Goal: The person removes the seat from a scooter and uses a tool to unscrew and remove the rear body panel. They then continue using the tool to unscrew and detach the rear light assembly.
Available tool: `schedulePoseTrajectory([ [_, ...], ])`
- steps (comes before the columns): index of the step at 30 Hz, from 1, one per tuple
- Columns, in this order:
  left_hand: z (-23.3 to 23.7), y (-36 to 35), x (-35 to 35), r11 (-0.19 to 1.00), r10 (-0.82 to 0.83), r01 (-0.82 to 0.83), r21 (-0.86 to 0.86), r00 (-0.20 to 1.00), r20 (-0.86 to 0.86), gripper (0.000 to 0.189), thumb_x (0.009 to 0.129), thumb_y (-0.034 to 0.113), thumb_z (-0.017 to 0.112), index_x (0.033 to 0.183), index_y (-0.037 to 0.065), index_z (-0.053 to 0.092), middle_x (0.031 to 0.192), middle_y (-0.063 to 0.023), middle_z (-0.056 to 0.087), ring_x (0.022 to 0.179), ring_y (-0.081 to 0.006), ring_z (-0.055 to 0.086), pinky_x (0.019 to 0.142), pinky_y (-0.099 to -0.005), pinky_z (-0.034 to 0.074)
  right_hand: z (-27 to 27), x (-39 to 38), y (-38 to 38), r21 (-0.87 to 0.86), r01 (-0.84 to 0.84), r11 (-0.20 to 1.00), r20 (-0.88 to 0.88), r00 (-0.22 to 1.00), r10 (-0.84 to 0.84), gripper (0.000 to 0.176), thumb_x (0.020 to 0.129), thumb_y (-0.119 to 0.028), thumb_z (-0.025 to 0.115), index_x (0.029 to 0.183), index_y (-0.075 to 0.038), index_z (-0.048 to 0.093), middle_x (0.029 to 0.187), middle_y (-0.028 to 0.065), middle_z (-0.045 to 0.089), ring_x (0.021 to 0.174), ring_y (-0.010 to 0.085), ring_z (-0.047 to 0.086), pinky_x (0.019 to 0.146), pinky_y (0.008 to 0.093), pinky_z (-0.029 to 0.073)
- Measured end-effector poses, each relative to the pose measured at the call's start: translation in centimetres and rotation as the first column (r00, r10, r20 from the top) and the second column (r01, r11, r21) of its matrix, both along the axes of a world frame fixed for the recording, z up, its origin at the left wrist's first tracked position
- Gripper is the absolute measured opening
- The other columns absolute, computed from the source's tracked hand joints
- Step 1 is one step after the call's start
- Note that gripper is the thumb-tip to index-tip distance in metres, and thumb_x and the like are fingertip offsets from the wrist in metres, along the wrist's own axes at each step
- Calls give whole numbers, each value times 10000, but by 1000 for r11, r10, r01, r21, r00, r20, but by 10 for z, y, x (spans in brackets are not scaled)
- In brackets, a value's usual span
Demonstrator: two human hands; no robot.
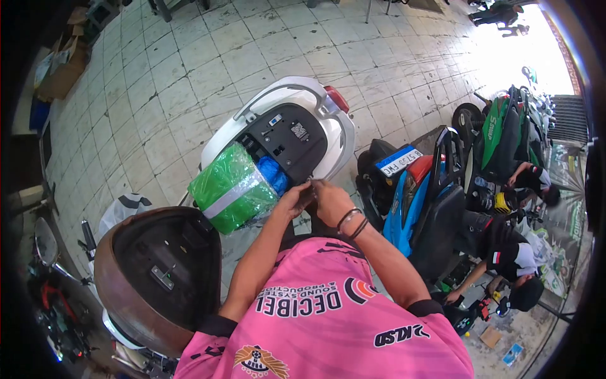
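My left hand (295,201) and my right hand (333,203) meet in front of my chest, fingers pinched together. Whatever small thing they may hold is too small to make out. Just beyond them lies the rear of a white scooter (346,148), with a black panel (297,140) on top and a red tail light (336,99). A green package (230,183) in clear plastic sits on the scooter, left of my hands. Beside it, a crumpled blue bag (273,175) is partly tucked in. The scooter's brown seat (136,271) is tipped up at the left, its black underside showing.
A blue and black motorcycle (404,215) stands close on my right. Farther off are a green motorcycle (495,129) and two people (514,262) crouching among parts. A cardboard box (66,66) sits at the far left on the tiled floor (189,69).
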State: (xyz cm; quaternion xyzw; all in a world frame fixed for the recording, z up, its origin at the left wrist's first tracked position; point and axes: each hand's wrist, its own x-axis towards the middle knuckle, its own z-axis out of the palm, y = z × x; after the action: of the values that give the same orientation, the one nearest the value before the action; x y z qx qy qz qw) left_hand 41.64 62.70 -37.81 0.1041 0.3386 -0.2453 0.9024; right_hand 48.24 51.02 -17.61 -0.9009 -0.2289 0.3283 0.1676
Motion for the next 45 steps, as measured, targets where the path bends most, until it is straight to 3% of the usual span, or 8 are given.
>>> schedulePoseTrajectory([
  [7, -15, 5, -3, 983, -38, 67, -173, 986, 161, 230, 1069, 252, 576, 1185, 83, 681, 1089, -101, 728, 1010, -208, 720, 844, -293, 624, -9, -12, 6, 6, -608, 794, 421, 722, 549, 484, 720, -108, 741, 1190, -2, 700, 1430, 189, 570, 1391, 327, 492, 1097, 492, 470],
  [12, -8, -6, 4, 1000, -22, 22, 5, 1000, 14, 217, 1026, 223, 655, 1130, 36, 689, 1043, -105, 743, 946, -232, 732, 833, -383, 618, 14, -39, 7, 381, 280, 881, 158, 919, -360, 360, 840, -215, 787, 1087, 22, 676, 1315, 254, 629, 1179, 404, 638, 962, 465, 535],
  [17, 9, -7, 4, 1000, 2, -2, 17, 1000, 21, 140, 1029, 220, 663, 990, 86, 677, 831, -7, 683, 730, -151, 662, 676, -308, 571, -31, -26, -4, 208, 398, 893, 113, 897, -427, 586, 966, -536, 680, 977, 48, 718, 748, 218, 738, 743, 449, 721, 731, 503, 570],
  [24, 18, -9, 2, 999, 25, -24, 23, 999, -21, 134, 1016, 212, 691, 967, 88, 699, 843, -5, 699, 695, -150, 676, 640, -295, 580, -14, -3, -14, 83, 647, 758, -671, 599, -437, 571, 943, -506, 732, 1043, 55, 765, 873, 184, 779, 728, 229, 772, 705, 396, 611],
  [27, -10, -6, -3, 1000, 16, -17, -20, 1000, -12, 157, 1029, 215, 669, 1037, 66, 717, 980, -59, 754, 870, -182, 742, 786, -307, 623, 8, 0, -1, -47, 99, 994, -111, 988, -104, 290, 926, -278, 726, 941, 7, 775, 865, 166, 776, 767, 296, 771, 738, 434, 616],
  [32, -1, -2, 8, 997, 73, -73, -8, 997, 0, 151, 1022, 183, 681, 1062, 41, 713, 1016, -87, 763, 904, -181, 753, 814, -291, 638, -3, 21, 4, -322, -544, 775, 225, 751, 621, 147, 895, -135, 641, 920, -64, 767, 957, 160, 765, 998, 328, 748, 797, 465, 588],
  [40, -13, -12, 1, 993, 115, -118, -29, 989, -88, 132, 1014, 163, 684, 1061, 42, 710, 1026, -86, 745, 911, -171, 738, 809, -291, 649, 12, -4, -4, 163, 744, 648, -493, 630, -600, 327, 916, -208, 751, 1134, 36, 745, 900, 211, 776, 807, 342, 763, 731, 399, 585],
  [45, -14, -11, 2, 988, 137, -138, -66, 990, -15, 137, 1030, 162, 653, 1086, 48, 705, 1002, -57, 740, 877, -160, 727, 775, -276, 629, -13, -13, 3, 235, 414, 879, 56, 898, -437, 337, 925, -236, 724, 1147, 16, 745, 818, 265, 721, 748, 374, 737, 705, 461, 558],
])
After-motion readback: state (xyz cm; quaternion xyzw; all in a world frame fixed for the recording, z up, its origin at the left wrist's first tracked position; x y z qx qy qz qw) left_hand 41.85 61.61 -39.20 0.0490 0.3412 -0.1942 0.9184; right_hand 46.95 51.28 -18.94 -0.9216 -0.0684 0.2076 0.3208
